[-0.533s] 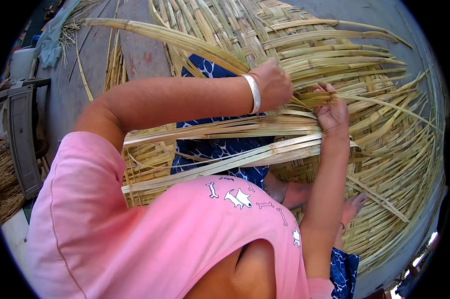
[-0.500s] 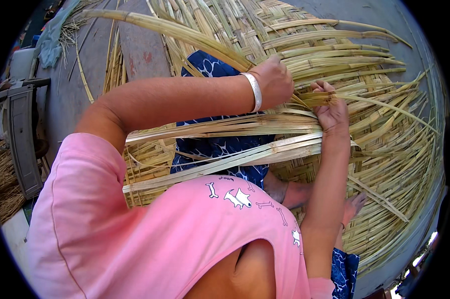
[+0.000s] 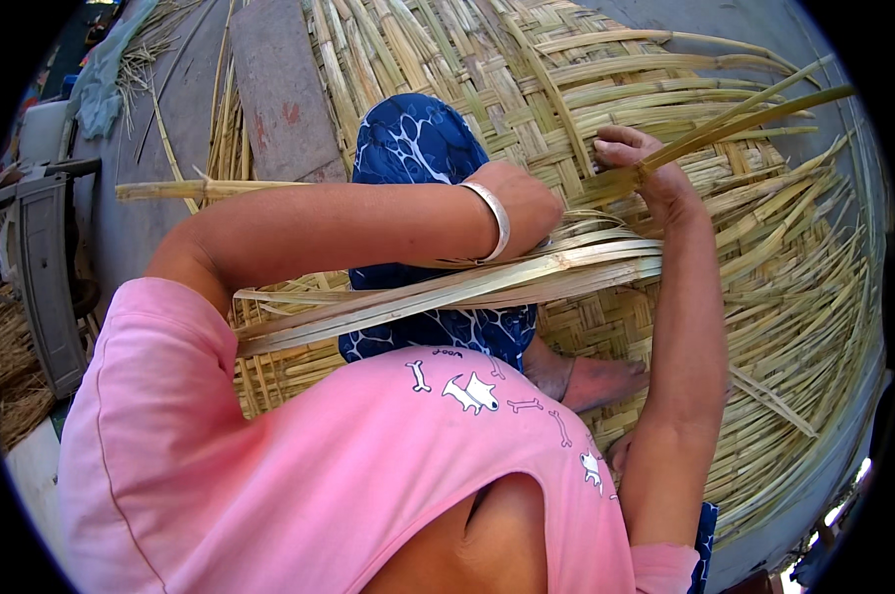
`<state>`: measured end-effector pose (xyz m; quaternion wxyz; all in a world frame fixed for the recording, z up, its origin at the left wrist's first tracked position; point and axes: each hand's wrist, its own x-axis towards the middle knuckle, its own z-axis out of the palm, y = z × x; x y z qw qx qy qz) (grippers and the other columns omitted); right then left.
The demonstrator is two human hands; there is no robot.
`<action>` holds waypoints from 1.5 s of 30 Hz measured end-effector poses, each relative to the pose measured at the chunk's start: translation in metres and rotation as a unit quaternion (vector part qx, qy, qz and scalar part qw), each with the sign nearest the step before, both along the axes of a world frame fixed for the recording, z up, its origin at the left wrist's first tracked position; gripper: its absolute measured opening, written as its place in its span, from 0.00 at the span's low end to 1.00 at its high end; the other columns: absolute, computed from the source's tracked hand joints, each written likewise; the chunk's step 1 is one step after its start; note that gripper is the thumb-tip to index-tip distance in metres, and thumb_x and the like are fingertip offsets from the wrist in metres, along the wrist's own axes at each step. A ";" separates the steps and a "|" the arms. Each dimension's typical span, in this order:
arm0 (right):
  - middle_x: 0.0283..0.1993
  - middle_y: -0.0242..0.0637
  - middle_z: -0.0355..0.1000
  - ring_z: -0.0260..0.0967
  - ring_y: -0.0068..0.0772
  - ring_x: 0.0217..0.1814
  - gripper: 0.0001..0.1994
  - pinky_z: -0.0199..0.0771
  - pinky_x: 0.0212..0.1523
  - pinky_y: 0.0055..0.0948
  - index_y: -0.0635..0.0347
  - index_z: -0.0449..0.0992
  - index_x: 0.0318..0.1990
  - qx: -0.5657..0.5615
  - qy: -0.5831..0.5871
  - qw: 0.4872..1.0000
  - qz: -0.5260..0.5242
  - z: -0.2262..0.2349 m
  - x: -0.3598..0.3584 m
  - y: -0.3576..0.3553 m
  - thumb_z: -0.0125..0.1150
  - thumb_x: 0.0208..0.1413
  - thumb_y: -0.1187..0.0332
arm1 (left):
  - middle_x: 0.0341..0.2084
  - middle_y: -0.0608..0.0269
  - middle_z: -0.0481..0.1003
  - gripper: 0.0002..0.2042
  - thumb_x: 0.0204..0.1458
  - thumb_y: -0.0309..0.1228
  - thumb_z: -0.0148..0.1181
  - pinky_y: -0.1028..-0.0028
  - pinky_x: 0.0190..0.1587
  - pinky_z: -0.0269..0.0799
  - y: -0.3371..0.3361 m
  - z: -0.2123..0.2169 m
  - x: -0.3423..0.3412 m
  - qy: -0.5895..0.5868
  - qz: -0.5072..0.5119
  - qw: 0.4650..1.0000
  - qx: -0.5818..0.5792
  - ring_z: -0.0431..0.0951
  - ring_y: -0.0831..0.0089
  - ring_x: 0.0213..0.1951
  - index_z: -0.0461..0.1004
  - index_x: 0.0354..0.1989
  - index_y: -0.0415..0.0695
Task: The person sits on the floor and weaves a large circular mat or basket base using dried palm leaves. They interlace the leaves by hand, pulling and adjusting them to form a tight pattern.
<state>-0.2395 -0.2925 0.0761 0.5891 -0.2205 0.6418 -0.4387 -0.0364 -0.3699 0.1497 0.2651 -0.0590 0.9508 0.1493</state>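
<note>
While the left hand (image 3: pixel 525 206) bends low over the woven mat (image 3: pixel 606 342), the right hand (image 3: pixel 671 188) holds a flat strip (image 3: pixel 687 146).
Half a second ago the strip at the right hand sloped to the lower right; now one slants to the upper right above the mat, fingers curled around it. The left hand's fingers are hidden, so its grip cannot be told. Small dark lettering marks the pink shirt (image 3: pixel 220 455).
</note>
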 end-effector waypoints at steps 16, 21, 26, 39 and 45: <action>0.31 0.28 0.69 0.65 0.20 0.33 0.15 0.66 0.37 0.21 0.59 0.73 0.38 0.028 0.016 0.990 0.140 0.013 0.005 -0.008 0.64 0.47 0.60 | 0.26 0.50 0.75 0.10 0.49 0.34 0.54 0.61 0.42 0.69 0.017 -0.007 0.013 -0.011 0.048 0.997 0.061 0.75 0.53 0.35 0.72 0.31 0.39; 0.26 0.25 0.67 0.62 0.16 0.28 0.09 0.63 0.31 0.20 0.56 0.72 0.32 0.018 0.068 0.994 0.088 0.008 0.007 -0.006 0.62 0.50 0.62 | 0.25 0.50 0.75 0.11 0.50 0.37 0.52 0.61 0.38 0.71 0.016 -0.014 0.014 0.016 0.066 0.995 0.068 0.76 0.53 0.33 0.72 0.30 0.40; 0.26 0.26 0.68 0.64 0.16 0.23 0.07 0.64 0.23 0.17 0.56 0.71 0.31 -0.014 0.023 0.997 -0.074 -0.004 0.009 0.014 0.60 0.52 0.65 | 0.24 0.49 0.75 0.11 0.50 0.37 0.53 0.60 0.38 0.71 0.015 -0.014 0.016 0.029 0.075 0.994 0.071 0.76 0.53 0.33 0.71 0.30 0.40; 0.29 0.34 0.69 0.69 0.26 0.24 0.04 0.72 0.20 0.23 0.59 0.67 0.32 0.000 0.027 0.921 -0.388 0.001 0.038 0.035 0.55 0.50 0.73 | 0.39 0.47 0.74 0.18 0.56 0.37 0.50 0.70 0.45 0.69 0.007 -0.050 -0.001 0.151 0.268 0.895 0.321 0.75 0.58 0.42 0.68 0.48 0.35; 0.28 0.36 0.69 0.66 0.23 0.25 0.06 0.71 0.21 0.24 0.64 0.67 0.28 -0.046 0.102 0.901 -0.420 -0.001 0.055 0.035 0.59 0.47 0.74 | 0.41 0.47 0.74 0.17 0.55 0.32 0.47 0.71 0.48 0.67 0.005 -0.080 -0.031 0.194 0.255 0.873 0.368 0.74 0.64 0.44 0.68 0.49 0.35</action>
